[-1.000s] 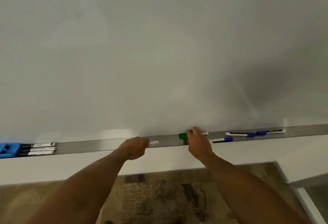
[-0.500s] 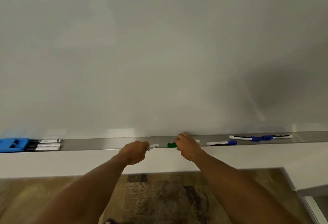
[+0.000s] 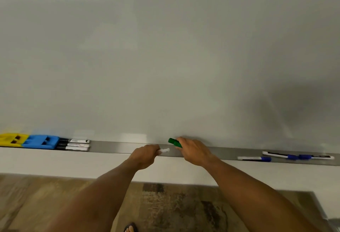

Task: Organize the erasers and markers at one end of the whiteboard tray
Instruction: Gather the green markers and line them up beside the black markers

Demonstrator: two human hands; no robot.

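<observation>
Mid-collection: the left hand (image 3: 145, 156) is curled round a white marker (image 3: 164, 150) and the right hand (image 3: 193, 150) grips a green marker (image 3: 173, 142), both just above the middle of the tray (image 3: 117, 147) — next move, I'd judge, is carrying them left to the pile. That pile sits at the left end: yellow eraser (image 3: 11, 139), blue eraser (image 3: 41, 141), three black markers (image 3: 76, 145) touching it. Bare tray between gives sliding room; three blue markers (image 3: 287, 156) wait well off to the right — tray's front lip looks shallow, so set down gently.

two erasers (image 3: 12, 139), eight markers (image 3: 79, 141)
</observation>
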